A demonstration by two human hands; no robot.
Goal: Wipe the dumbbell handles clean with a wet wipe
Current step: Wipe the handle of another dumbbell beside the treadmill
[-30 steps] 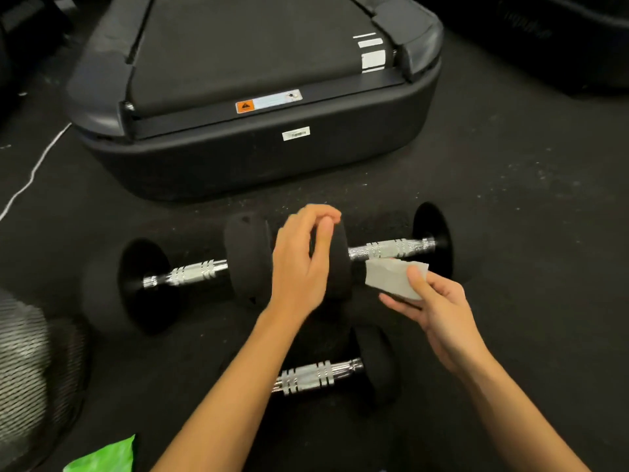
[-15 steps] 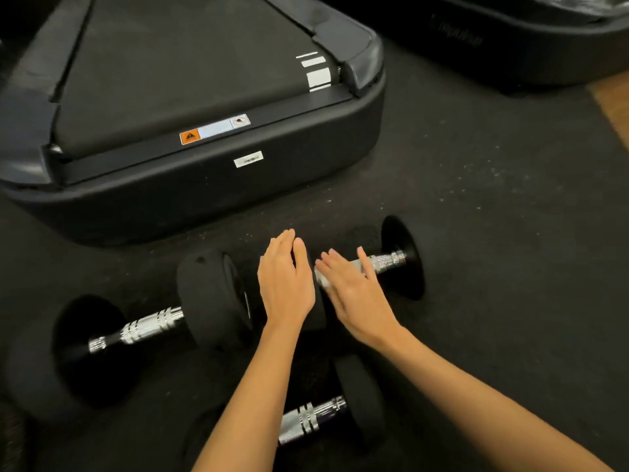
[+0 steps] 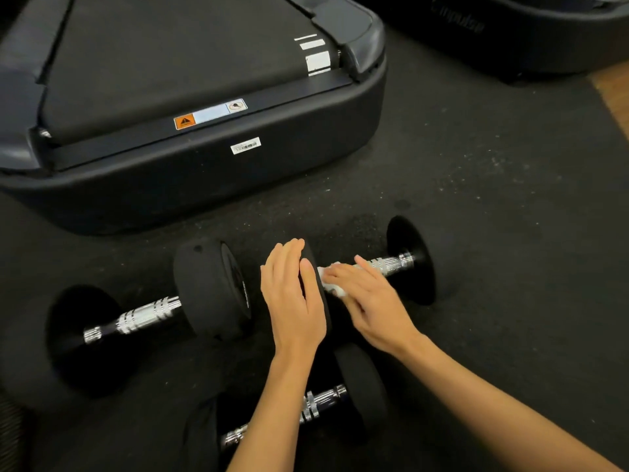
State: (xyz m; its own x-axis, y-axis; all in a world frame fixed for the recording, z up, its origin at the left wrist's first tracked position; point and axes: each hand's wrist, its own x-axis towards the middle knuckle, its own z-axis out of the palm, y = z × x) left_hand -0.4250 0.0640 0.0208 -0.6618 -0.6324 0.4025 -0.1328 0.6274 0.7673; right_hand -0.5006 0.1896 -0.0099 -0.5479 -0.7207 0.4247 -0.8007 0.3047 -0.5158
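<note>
Three black dumbbells with chrome handles lie on the dark floor. My right hand (image 3: 369, 301) presses a white wet wipe (image 3: 332, 279) onto the handle of the right dumbbell (image 3: 394, 264); the wipe mostly hides under my fingers. My left hand (image 3: 292, 298) rests flat, fingers together, on that dumbbell's near weight head, which it largely covers. The left dumbbell (image 3: 146, 315) lies beside it, handle bare. A third dumbbell (image 3: 320, 405) lies nearer me, partly hidden by my left forearm.
A black treadmill base (image 3: 204, 178) stands just beyond the dumbbells. Another dark machine (image 3: 510, 35) sits at the far right. A strip of wooden floor (image 3: 612, 93) shows at the right edge, past the rubber mat.
My right hand has gone from holding the wipe up in front of the handle to pressing it on the handle. My left hand flattened on the weight head. The view shifted left.
</note>
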